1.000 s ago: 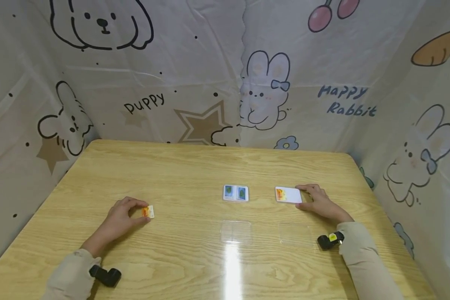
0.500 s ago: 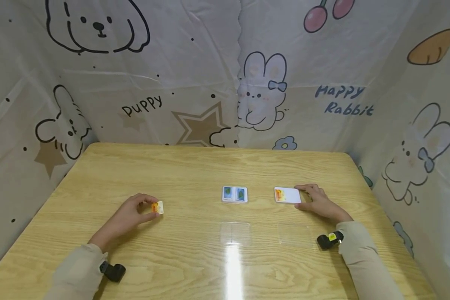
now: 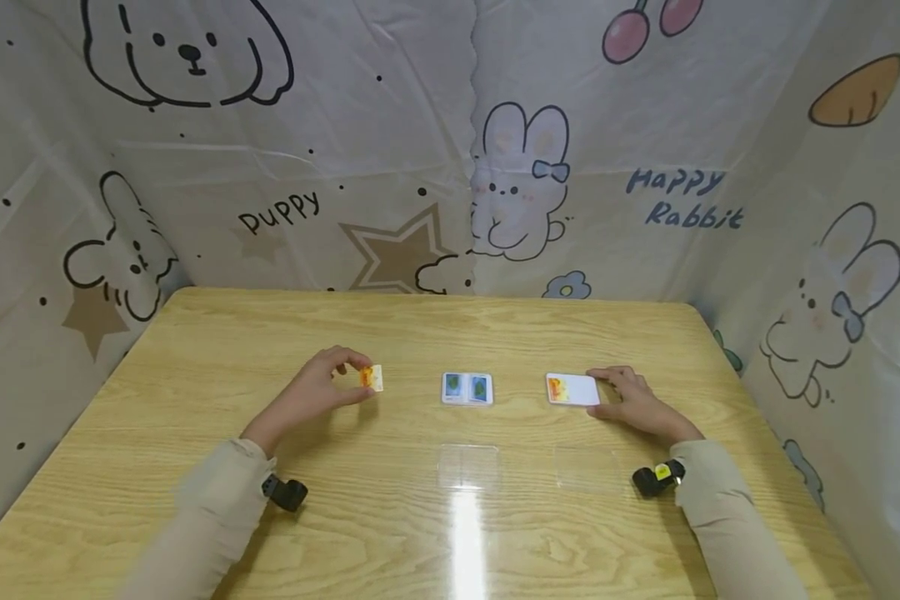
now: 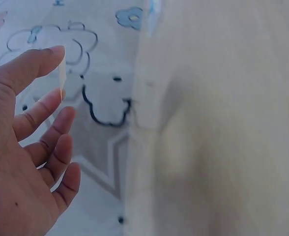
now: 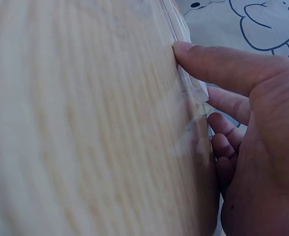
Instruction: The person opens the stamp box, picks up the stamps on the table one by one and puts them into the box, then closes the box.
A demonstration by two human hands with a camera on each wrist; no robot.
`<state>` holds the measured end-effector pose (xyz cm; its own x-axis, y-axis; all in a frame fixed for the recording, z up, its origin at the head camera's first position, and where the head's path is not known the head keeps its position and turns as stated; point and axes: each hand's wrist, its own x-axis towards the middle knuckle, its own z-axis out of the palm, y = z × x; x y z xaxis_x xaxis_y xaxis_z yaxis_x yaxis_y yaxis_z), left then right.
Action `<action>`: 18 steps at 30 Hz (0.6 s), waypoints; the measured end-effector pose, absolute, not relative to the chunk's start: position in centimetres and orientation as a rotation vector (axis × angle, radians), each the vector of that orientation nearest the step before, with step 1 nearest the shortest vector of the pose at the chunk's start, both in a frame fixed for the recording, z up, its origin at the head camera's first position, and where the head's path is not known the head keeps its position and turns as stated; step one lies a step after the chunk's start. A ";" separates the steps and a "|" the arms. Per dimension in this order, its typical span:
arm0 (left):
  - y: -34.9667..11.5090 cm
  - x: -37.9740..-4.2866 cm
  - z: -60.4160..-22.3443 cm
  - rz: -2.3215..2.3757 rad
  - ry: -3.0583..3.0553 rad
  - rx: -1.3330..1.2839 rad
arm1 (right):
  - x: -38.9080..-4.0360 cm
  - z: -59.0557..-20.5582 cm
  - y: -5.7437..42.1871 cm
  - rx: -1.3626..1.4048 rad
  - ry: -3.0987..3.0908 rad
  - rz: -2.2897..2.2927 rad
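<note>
My left hand (image 3: 315,390) pinches a small card (image 3: 376,378) with an orange picture between thumb and index finger, above the left part of the table. In the left wrist view that card (image 4: 62,76) shows edge-on, the other fingers loosely bent beneath. My right hand (image 3: 636,406) holds a flat white rectangular piece (image 3: 583,389) at its right end, thumb on the near edge and index finger on the far one. An orange picture covers its left part. Between the hands lies a similar white piece (image 3: 467,390) with two blue-green pictures side by side.
Two clear plastic rectangles lie on the wooden table (image 3: 360,517), one transparent piece (image 3: 480,468) nearer the middle and another transparent piece (image 3: 587,468) to its right. A printed cloth (image 3: 390,150) encloses the table at the back and sides.
My left hand has moved right and away from me with the small card, coming closer to the piece with blue-green pictures. The right hand keeps its hold at the same spot.
</note>
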<state>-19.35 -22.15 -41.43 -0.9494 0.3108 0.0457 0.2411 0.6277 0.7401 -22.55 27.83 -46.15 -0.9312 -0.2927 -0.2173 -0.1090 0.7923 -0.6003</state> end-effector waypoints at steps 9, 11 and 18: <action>-17.0 -21.5 -39.2 1.285 2.692 0.648 | -22.6 -46.3 28.0 -0.324 2.682 -0.878; -15.9 -22.0 -38.9 1.286 2.683 0.686 | -22.6 -46.4 28.0 -0.326 2.685 -0.871; -12.1 -23.5 -38.3 1.244 2.656 0.789 | -22.5 -46.3 28.0 -0.304 2.689 -0.861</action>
